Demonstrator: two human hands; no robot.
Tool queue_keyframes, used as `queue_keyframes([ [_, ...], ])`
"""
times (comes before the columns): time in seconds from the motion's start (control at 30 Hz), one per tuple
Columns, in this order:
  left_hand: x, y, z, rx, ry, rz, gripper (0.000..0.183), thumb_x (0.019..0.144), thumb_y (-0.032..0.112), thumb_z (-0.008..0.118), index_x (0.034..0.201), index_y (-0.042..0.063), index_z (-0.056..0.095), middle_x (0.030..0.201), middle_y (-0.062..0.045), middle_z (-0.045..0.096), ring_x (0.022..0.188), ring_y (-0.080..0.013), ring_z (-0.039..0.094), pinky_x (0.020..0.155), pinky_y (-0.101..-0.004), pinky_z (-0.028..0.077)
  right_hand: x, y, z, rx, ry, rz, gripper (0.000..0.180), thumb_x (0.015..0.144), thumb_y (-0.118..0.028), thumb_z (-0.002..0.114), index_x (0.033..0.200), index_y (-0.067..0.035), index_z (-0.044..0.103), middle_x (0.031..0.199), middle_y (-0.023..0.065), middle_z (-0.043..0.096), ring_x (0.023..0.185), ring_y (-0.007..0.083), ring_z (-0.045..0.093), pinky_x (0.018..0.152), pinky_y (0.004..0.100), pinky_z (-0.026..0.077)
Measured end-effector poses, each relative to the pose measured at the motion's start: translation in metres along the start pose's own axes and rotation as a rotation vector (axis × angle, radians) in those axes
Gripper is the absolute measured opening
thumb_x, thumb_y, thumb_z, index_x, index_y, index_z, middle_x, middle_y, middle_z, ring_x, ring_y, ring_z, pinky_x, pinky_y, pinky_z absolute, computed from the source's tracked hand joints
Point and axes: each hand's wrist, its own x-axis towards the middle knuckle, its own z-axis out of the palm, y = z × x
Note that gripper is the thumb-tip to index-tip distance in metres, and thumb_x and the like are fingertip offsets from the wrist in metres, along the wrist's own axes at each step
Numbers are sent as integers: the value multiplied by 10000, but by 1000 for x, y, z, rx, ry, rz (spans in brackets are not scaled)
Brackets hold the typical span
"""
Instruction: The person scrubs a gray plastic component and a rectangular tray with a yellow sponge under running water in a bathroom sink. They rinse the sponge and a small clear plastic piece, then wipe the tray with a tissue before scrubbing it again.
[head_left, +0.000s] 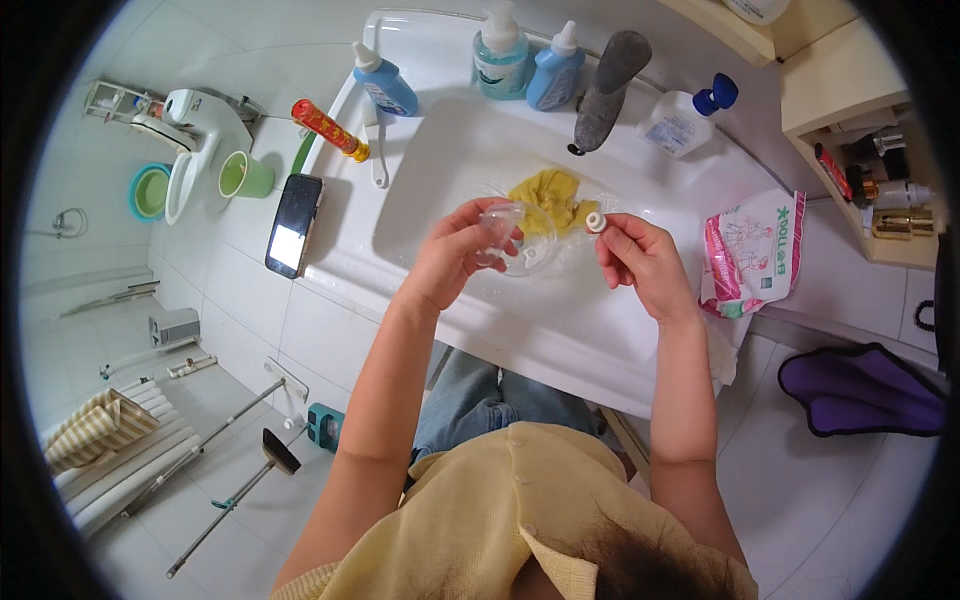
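Note:
My left hand (471, 244) holds a clear plastic container (502, 225) with a round, flared end over the white washbasin (600, 330). Between the thumb and fingers of my right hand (637, 259) is a small white ring-like cap (596, 222). A wet yellow cloth (545, 196) lies in the basin beyond both hands, in what looks like shallow water. The grey faucet (604, 105) reaches over the basin's far side.
Blue bottles (393, 91), a pump bottle (501, 67), a white brush (375, 146), a red tube (330, 131) and a smartphone (294, 225) rest along the rim. At right are a white lotion bottle (673, 127), a pink-white packet (752, 251) and an open shelf (847, 142).

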Motion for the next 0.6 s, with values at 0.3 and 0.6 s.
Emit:
queue_keyframes([
  [0.3,-9,-9,14,-196,-186,-85,376,874,235,510,1188,29,504,934,-140,624,744,-222,618,659,-318,499,-7,-9,5,160,-113,89,361,1031,-306,417,1032,12,586,590,35,555,431,104,474,412,227,339],
  [0.6,2,-27,12,-143,48,-31,309,823,117,551,1110,66,449,875,-102,596,730,-226,609,694,-381,530,44,-6,1,-500,348,-410,133,949,-148,534,1012,-32,552,931,92,643,847,210,631,718,337,501],
])
